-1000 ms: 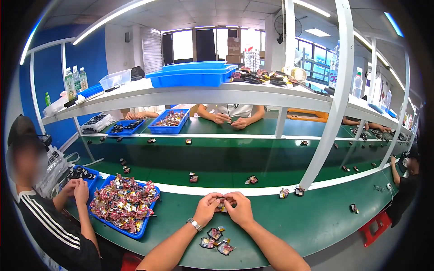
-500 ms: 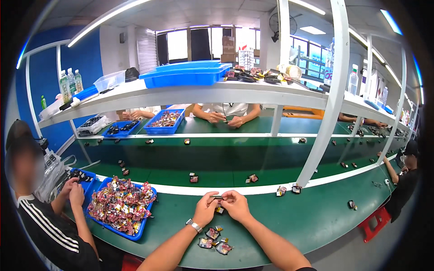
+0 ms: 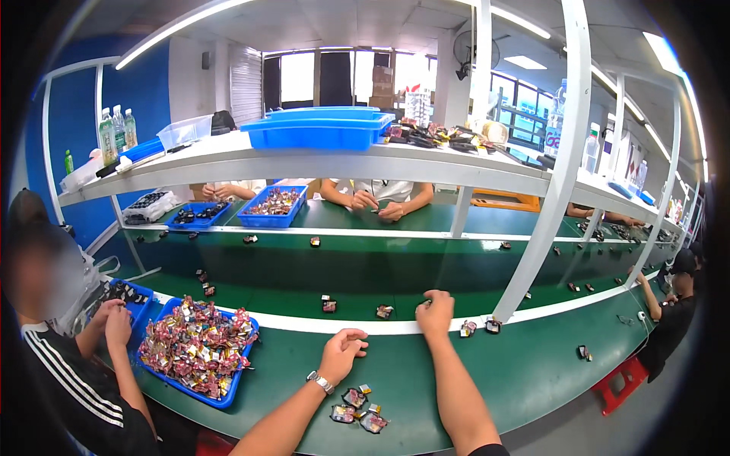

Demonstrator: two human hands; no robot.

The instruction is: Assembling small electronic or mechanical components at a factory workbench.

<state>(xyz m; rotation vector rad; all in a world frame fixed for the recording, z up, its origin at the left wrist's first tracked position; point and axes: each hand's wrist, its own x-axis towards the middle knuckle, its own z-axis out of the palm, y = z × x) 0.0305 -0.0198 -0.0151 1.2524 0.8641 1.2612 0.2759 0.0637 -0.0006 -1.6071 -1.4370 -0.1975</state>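
Note:
My right hand (image 3: 435,313) reaches over the white rail (image 3: 304,322) onto the green strip beyond it. Its fingers are curled together, and what they hold, if anything, is too small to make out. Just left of it lies a small electronic assembly (image 3: 384,311); another assembly (image 3: 328,304) rests farther left on the strip. My left hand (image 3: 344,355), a metal watch on its wrist, hovers over the green table (image 3: 296,365) with fingers apart and nothing in them. Near that wrist sits a loose group of reddish assemblies (image 3: 354,397) with silver and yellow parts.
A blue bin (image 3: 237,387) heaped with similar assemblies stands left, beside a co-worker (image 3: 68,365) in a striped black shirt. A slanted white post (image 3: 536,243) rises right of my right hand, carrying a shelf (image 3: 334,163) with blue trays. Other people work opposite and far right.
My hands, earlier together around a small dark piece, have parted. The right reached forward to the strip; the left drew slightly left and opened. An assembly now lies left of my right hand.

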